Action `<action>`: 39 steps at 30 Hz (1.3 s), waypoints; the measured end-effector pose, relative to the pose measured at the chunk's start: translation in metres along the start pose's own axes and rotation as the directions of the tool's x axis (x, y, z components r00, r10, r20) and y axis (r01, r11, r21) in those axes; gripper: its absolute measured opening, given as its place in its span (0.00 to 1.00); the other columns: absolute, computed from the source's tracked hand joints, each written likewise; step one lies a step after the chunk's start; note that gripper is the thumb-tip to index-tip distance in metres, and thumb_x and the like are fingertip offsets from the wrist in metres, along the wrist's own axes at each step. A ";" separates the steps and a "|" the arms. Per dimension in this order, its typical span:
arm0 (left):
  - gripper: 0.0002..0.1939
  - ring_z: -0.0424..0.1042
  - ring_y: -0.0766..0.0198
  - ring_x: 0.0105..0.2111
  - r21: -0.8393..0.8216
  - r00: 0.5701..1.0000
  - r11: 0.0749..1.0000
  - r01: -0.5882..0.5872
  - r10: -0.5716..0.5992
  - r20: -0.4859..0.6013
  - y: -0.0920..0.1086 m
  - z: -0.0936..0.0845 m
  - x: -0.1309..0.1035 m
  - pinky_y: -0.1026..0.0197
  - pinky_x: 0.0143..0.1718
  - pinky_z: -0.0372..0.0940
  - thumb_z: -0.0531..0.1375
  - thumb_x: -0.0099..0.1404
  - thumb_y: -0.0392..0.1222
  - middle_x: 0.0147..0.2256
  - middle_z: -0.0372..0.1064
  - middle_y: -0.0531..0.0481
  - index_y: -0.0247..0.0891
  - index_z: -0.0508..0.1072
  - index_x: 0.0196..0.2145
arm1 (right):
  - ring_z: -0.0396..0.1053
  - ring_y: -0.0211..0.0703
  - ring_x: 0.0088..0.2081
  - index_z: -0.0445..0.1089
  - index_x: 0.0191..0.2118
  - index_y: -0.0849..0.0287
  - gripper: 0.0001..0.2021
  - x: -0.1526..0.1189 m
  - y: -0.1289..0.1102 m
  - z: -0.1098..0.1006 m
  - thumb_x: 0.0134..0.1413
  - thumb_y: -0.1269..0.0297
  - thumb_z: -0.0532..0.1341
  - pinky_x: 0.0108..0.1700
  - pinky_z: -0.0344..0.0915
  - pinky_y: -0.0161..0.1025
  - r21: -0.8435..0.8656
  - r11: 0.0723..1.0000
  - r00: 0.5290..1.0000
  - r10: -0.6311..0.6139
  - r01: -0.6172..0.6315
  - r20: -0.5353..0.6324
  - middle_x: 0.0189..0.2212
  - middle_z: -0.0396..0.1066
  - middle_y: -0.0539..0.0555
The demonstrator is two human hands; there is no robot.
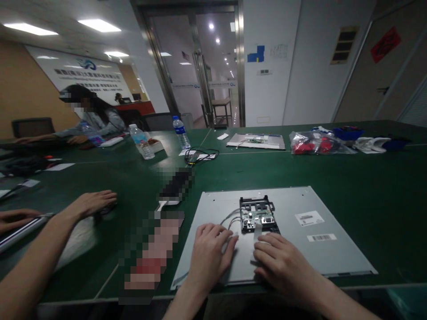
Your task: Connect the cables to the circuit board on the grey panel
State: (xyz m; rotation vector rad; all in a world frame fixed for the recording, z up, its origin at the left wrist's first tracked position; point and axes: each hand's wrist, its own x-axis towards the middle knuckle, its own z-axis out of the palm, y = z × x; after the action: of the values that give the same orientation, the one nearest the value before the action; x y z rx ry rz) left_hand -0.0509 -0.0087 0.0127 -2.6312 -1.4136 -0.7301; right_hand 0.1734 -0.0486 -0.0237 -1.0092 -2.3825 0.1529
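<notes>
A grey metal panel lies flat on the green table, its near edge close to the table's front edge. Near its middle sits a black frame with a green circuit board, and thin grey cables run out of its left side. My left hand rests at the panel's left part beside the cables, thumb and fingers curved and apart, nothing visible between them. Just below the board, my right hand has its fingers closed on a strip of translucent tape. White labels are stuck on the panel's right.
Left of the panel lie a blurred-out phone-like item and a pinkish item. A neighbour's arm reaches in from the left. Farther back are bottles, black cables, another panel and plastic bags.
</notes>
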 end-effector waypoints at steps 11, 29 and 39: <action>0.10 0.68 0.54 0.47 -0.023 0.983 0.999 0.027 -0.022 0.181 -0.016 -0.012 0.003 0.43 0.56 0.54 0.63 0.63 0.38 0.44 0.72 0.49 0.44 0.76 0.44 | 0.62 0.50 0.57 0.68 0.46 0.58 0.13 -0.002 0.000 -0.005 0.56 0.69 0.65 0.61 0.60 0.51 0.014 0.998 0.997 0.060 -0.059 -0.040 0.53 0.69 0.55; 0.05 0.69 0.57 0.39 -0.148 0.992 0.989 0.017 0.002 0.128 -0.027 -0.013 0.016 0.53 0.46 0.60 0.58 0.69 0.36 0.36 0.72 0.51 0.40 0.72 0.35 | 0.61 0.51 0.59 0.68 0.49 0.56 0.13 -0.001 -0.002 -0.013 0.57 0.70 0.63 0.60 0.61 0.51 0.078 0.993 0.996 0.088 -0.087 -0.011 0.55 0.67 0.55; 0.06 0.70 0.62 0.36 -0.217 0.996 0.976 0.018 0.001 0.087 -0.015 0.003 0.042 0.62 0.39 0.62 0.53 0.72 0.35 0.39 0.68 0.48 0.38 0.69 0.37 | 0.61 0.50 0.59 0.68 0.49 0.56 0.14 -0.001 0.002 -0.010 0.56 0.70 0.64 0.60 0.62 0.50 0.059 0.996 0.998 0.069 -0.068 -0.011 0.56 0.67 0.55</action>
State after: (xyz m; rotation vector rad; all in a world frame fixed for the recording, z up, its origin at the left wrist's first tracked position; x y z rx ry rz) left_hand -0.0424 0.0331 0.0264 -2.8556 -1.4436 -0.8247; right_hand 0.1802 -0.0490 -0.0167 -1.0616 -2.3192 0.2396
